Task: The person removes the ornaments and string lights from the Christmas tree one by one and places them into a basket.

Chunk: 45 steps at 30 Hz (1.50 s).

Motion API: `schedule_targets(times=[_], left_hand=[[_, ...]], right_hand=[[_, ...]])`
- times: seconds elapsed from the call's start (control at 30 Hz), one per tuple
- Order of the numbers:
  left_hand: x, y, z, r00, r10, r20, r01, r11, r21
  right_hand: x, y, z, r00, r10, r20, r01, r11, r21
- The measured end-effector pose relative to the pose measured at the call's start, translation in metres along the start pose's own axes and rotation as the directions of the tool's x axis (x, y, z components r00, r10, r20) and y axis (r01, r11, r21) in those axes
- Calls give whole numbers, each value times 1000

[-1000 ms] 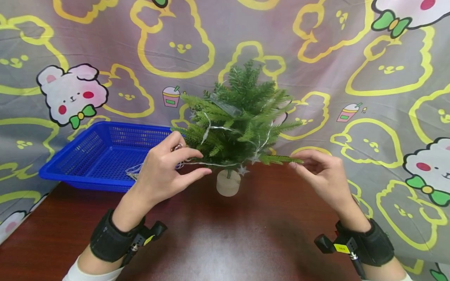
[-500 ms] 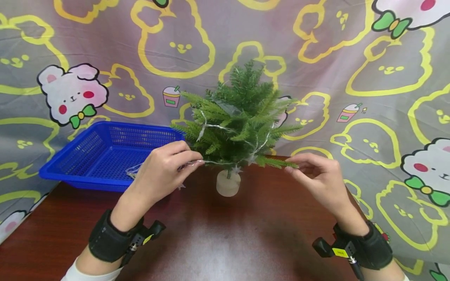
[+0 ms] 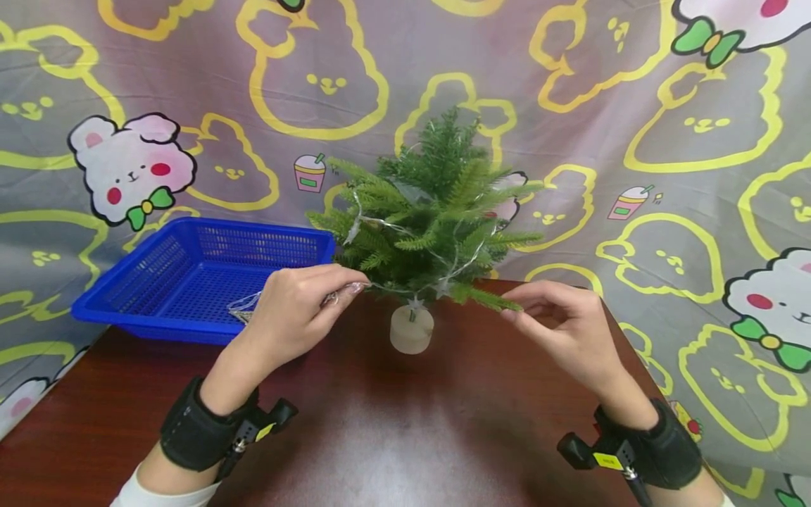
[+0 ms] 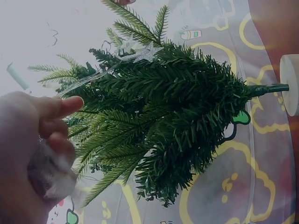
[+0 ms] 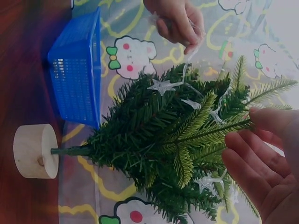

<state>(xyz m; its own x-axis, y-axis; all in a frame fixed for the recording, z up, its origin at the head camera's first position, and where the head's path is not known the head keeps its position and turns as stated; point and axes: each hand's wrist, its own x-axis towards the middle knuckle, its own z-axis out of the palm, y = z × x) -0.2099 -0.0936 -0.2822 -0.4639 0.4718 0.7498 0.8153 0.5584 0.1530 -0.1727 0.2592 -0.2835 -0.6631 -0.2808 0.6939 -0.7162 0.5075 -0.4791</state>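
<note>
Blue plastic comes first: a basket (image 3: 167,329) sits at the back-left corner of the counter (image 3: 418,436), some pale wire (image 3: 242,306) inside. Beside it the left hand (image 3: 300,303) pinches a clear string of star lights (image 5: 162,87) between thumb and fingers, the slack bunched in its palm. That string looks thin, limp and slippery, apt to snag on needles; I'd take it by the wire between stars, which seem brittle.

The green tree (image 3: 443,204) stands upright near the middle of the back edge, the string draped across its front. It looks light and springy, best steadied at its wooden base (image 3: 411,331). Towards the back-right corner, the right hand (image 3: 564,324) lightly pinches a low branch (image 3: 484,298) by its tip, palm hollow.
</note>
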Motion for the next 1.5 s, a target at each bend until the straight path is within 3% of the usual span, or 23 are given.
schedule_targets(times=[0.17,0.33,0.47,0.63,0.77,0.9,1.23,1.5], left_hand=[[1,1,1,996,15,-83,-14,1000,18],[2,1,4,987,14,-159,-22,998,-50],[3,0,6,981,-16,-193,-6,993,-117],[4,1,8,980,-23,-195,-11,986,-169],[4,2,11,978,-12,-211,-40,970,-240],[5,4,14,978,-6,-210,-57,955,-290],[4,7,16,992,-22,-124,-13,962,-274],[5,9,20,991,-19,-132,-17,963,-268]], right_hand=[[2,-4,1,1000,-13,12,13,1000,-14],[3,-7,-2,998,-10,58,10,1000,-4],[5,-6,-7,998,-34,61,30,997,76],[15,0,-13,995,-27,-97,42,988,151],[26,2,-15,961,30,-276,-2,995,102],[35,2,-15,929,56,-366,-17,994,109],[44,2,-12,965,60,-257,-39,995,87],[42,5,-8,976,55,-212,-37,996,85]])
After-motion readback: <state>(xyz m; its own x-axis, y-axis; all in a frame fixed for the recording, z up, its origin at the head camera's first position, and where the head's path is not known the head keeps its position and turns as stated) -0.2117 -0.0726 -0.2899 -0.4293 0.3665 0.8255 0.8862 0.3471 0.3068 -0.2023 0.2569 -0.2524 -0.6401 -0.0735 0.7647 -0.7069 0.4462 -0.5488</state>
